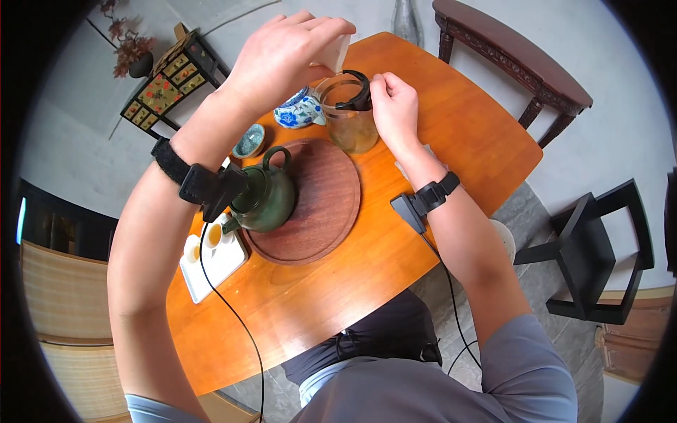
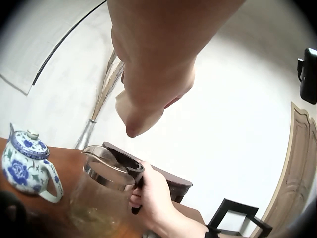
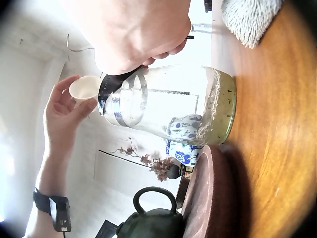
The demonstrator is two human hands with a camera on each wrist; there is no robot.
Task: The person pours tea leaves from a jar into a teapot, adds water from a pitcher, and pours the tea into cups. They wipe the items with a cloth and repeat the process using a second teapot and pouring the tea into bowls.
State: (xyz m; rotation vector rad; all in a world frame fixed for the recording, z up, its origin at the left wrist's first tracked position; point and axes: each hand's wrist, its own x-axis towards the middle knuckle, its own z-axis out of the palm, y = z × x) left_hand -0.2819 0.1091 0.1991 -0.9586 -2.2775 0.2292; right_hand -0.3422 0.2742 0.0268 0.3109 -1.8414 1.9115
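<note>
My left hand point(image 1: 285, 60) holds a small white cup point(image 3: 85, 88) between fingers and thumb, above the rim of a glass jug point(image 1: 352, 130). In the right wrist view, the left hand point(image 3: 64, 111) shows with the cup's round mouth in sight. The jug stands on the wooden table, with pale yellow-green liquid point(image 3: 223, 109) and dark bits low inside it. My right hand point(image 1: 396, 109) grips the jug's black handle point(image 2: 138, 191) at its side. A blue-and-white teapot point(image 2: 27, 163) is beside the jug.
A round dark wood tray point(image 1: 324, 204) lies mid-table, with a green teapot point(image 1: 271, 197) at its left. White tray point(image 1: 215, 271) with small cups is at the left; a teal bowl point(image 1: 249, 141) sits behind. A grey-white fibrous thing point(image 3: 250, 20) lies near the jug. Cables hang from both wrists.
</note>
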